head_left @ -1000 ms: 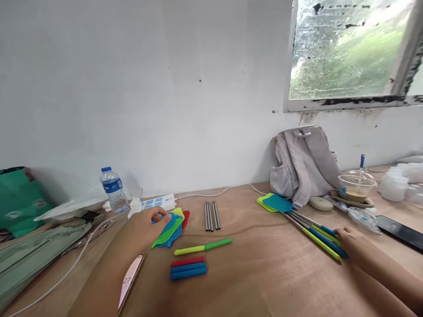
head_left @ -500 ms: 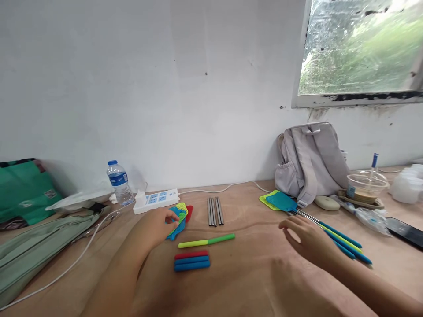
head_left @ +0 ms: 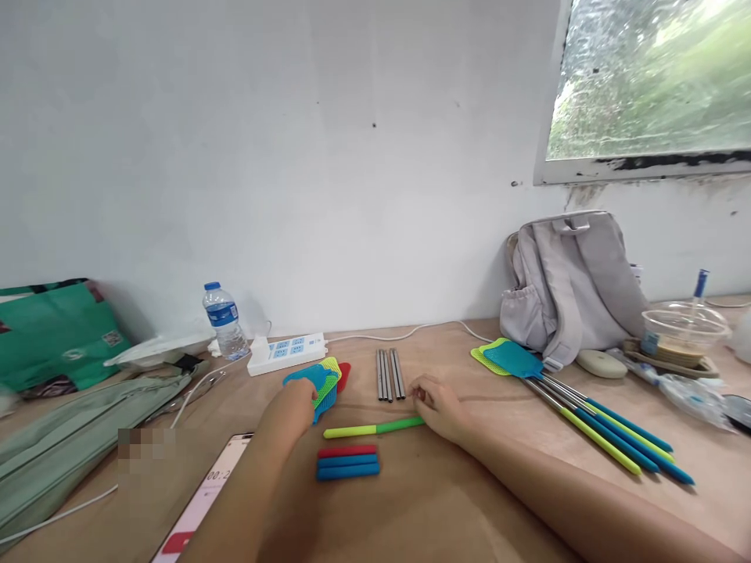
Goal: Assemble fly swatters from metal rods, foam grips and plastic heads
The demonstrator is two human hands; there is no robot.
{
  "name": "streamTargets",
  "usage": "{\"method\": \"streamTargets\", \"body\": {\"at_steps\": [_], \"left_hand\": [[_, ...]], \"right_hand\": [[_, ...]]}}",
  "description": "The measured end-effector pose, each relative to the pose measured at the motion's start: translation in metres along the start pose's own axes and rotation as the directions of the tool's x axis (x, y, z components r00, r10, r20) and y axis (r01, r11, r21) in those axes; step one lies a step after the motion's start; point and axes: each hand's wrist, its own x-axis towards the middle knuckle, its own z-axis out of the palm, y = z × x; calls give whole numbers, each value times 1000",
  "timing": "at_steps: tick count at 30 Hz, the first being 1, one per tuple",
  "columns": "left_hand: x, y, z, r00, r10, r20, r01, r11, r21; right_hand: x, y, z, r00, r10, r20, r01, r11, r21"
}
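My left hand point(head_left: 300, 399) is at a small pile of fly swatter heads, its fingers closed on a blue swatter head point(head_left: 305, 377). Beneath lie a yellow-green head point(head_left: 332, 369) and a red head point(head_left: 344, 378). My right hand point(head_left: 437, 405) rests just right of several thin metal tubes point(head_left: 385, 377), fingers loosely bent and apart, with nothing visible in them. Its underside is close to the green end of a yellow handle and green handle point(head_left: 375, 428) lying end to end. Nearer me lie a red handle point(head_left: 347, 451) and two blue handles point(head_left: 348, 467).
Assembled swatters point(head_left: 604, 422) lie at right before a grey backpack point(head_left: 575, 289). A drink cup point(head_left: 684, 336) stands beyond. To the left are a power strip point(head_left: 286, 354), a water bottle point(head_left: 224, 320), a green bag point(head_left: 55, 336) and a phone point(head_left: 205, 500) partly behind my left forearm.
My right hand has moved left from the assembled swatters to beside the metal tubes. My left hand has closed on the blue head, which now sticks out left. The phone has come into view.
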Motion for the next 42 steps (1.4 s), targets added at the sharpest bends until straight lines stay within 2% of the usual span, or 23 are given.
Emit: {"method": "streamTargets", "body": {"at_steps": [4,8,10,11,16,21,23,28,33,39,42], "left_hand": [[1,7,8,999,37,-10,-37,999,11],[-11,35,14,982,179,-62,-181,983,-23],[-20,53,23,943,313,-112,-324,941,-99],[-25,62,28,911,374,-175,-396,911,-115],[-39,89,59,814,522,-254,-537,843,11],[-35,92,71,787,565,-250,-570,820,59],[-35,93,74,761,589,-270,-594,801,74],[-44,100,79,685,596,-419,-613,782,111],[-57,98,76,604,565,-562,-696,718,-26],[-74,76,78,584,563,-585,-735,672,-88],[-75,69,78,592,559,-581,-729,679,-89]], "right_hand": [[25,12,4,998,-45,45,43,999,25],[30,19,4,990,-83,111,81,996,23],[28,20,5,986,-106,127,105,994,15],[27,20,6,983,-118,138,118,993,6],[23,28,6,978,-114,173,132,987,-94],[14,31,-11,970,-141,196,178,966,-187],[7,26,-23,958,-174,229,225,950,-219],[-17,11,-51,930,-183,320,273,925,-265],[-45,-5,-69,915,-157,371,261,932,-251],[-61,-16,-76,880,-210,427,347,897,-274],[-61,-13,-71,904,-198,378,310,915,-261]]}}
